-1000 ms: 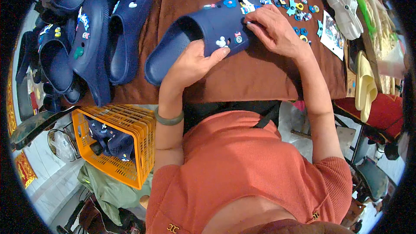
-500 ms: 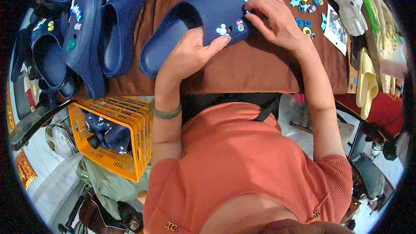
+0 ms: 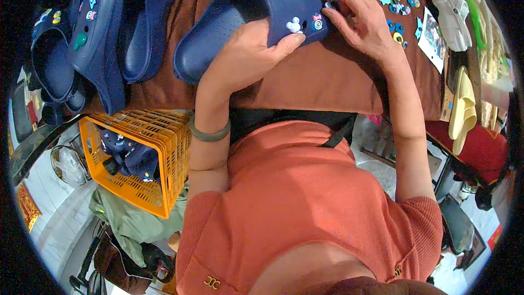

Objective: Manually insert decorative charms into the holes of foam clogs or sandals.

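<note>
A navy clog (image 3: 218,27) lies tilted on the brown cloth, its heel toward the lower left. White mouse-head, pink-and-white swirl and blue flower charms sit on its upper. My left hand (image 3: 248,54) grips the clog's side, with the fingers inside the foot opening and the thumb pressed on the outside beside the mouse charm (image 3: 295,25). At the toe end, my right hand (image 3: 363,24) is bent in a pinch against the upper, near the swirl charm (image 3: 316,22). Something small and dark shows at its fingertips, too small to name.
Several navy clogs (image 3: 101,38) stand at the left. Loose charms (image 3: 397,8) and a printed card (image 3: 431,41) lie right of the clog. White clogs (image 3: 447,8) and a pale yellow slipper (image 3: 463,104) are farther right. An orange crate (image 3: 177,158) below holds more navy clogs.
The view has shifted slightly. My left hand keeps its grip on the clog. My right fingertips stay at the toe end, where a small dark piece now shows.
</note>
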A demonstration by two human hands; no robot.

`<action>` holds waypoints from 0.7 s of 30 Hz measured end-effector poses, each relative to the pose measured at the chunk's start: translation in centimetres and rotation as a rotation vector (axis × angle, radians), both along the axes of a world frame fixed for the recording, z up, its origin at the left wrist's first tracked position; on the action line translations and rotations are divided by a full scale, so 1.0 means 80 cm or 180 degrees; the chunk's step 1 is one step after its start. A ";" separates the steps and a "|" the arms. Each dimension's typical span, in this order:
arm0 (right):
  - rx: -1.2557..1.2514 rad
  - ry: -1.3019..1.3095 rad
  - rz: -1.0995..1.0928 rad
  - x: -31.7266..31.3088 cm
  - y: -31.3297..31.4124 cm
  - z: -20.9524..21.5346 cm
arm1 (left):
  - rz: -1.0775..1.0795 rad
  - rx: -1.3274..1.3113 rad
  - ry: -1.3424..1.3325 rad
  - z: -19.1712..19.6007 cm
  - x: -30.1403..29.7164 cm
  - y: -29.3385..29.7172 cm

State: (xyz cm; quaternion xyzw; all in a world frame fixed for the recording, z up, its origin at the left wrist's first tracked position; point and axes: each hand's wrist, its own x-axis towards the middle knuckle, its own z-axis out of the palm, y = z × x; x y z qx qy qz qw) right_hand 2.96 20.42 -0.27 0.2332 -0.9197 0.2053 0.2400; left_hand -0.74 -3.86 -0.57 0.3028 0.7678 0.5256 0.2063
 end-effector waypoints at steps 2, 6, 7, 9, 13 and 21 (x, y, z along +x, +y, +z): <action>0.0012 -0.0003 -0.0002 0.000 0.000 0.000 | -0.0013 -0.0042 -0.0024 0.001 0.000 -0.001; -0.0004 -0.0083 0.0004 -0.001 0.000 -0.001 | -0.0034 -0.0018 0.0130 -0.003 -0.001 -0.001; 0.0020 -0.0069 0.0013 -0.001 0.000 -0.001 | -0.0026 0.0095 0.0139 -0.005 -0.001 0.000; 0.0004 -0.0116 -0.0007 0.001 0.000 -0.001 | -0.0044 0.0146 0.0117 -0.002 -0.001 0.000; -0.0009 0.0026 0.0075 0.000 0.000 -0.001 | -0.0098 0.0279 0.0084 -0.004 -0.002 0.001; 0.0049 0.0138 0.0122 -0.003 0.005 -0.005 | -0.0131 0.0151 -0.0127 -0.002 -0.002 -0.001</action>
